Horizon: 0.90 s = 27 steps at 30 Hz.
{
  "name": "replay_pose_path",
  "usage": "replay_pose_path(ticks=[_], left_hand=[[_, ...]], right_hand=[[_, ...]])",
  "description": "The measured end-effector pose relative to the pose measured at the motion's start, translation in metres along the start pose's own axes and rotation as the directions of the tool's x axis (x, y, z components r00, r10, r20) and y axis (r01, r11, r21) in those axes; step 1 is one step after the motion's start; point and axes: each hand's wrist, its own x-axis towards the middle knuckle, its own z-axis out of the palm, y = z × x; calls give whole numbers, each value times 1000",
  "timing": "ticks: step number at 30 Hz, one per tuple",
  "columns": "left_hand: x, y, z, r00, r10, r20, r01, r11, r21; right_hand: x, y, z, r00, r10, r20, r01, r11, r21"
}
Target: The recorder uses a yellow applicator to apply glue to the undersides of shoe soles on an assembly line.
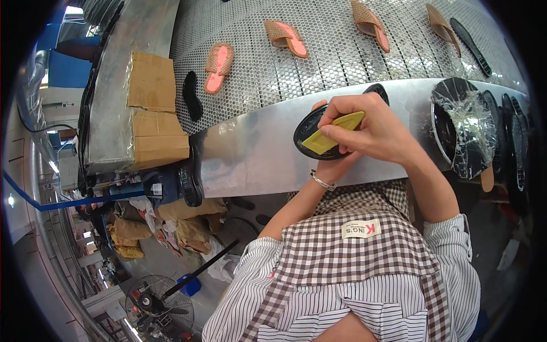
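My right hand (380, 126) pinches a flat, yellow-green, pointed tool (336, 132), possibly a brush or scraper, between thumb and fingers. It lies against the upturned face of a black shoe sole (306, 126). That sole's far end (376, 90) shows beyond my right hand. From underneath, my left hand (337, 165) grips the sole, its fingers mostly hidden, with a fingertip showing at the far rim. Both hands are above the metal ledge (245, 154).
Beyond the ledge, a mesh conveyor (245, 85) carries several tan woven slippers (218, 67) and loose black soles (192, 96). A cardboard box (154, 108) stands at left. A plastic-wrapped black bowl (450, 128) and more soles (515, 142) sit at right. A fan (156, 302) stands lower left.
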Motion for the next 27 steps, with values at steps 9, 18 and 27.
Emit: replay_pose_path(ticks=[9,18,27], left_hand=[[13,10,-43,999,46,7,-35,843,-537],[8,-10,-60,979,-173,109,176,446,-877],[-3,-3,-43,964,-163,208,259,428,-866]], right_hand=[[-4,-19,-23,998,-52,-31,52,999,5],[13,30,11,916,51,-398,88,943,322],[18,59,10,875,123,-468,55,936,347]])
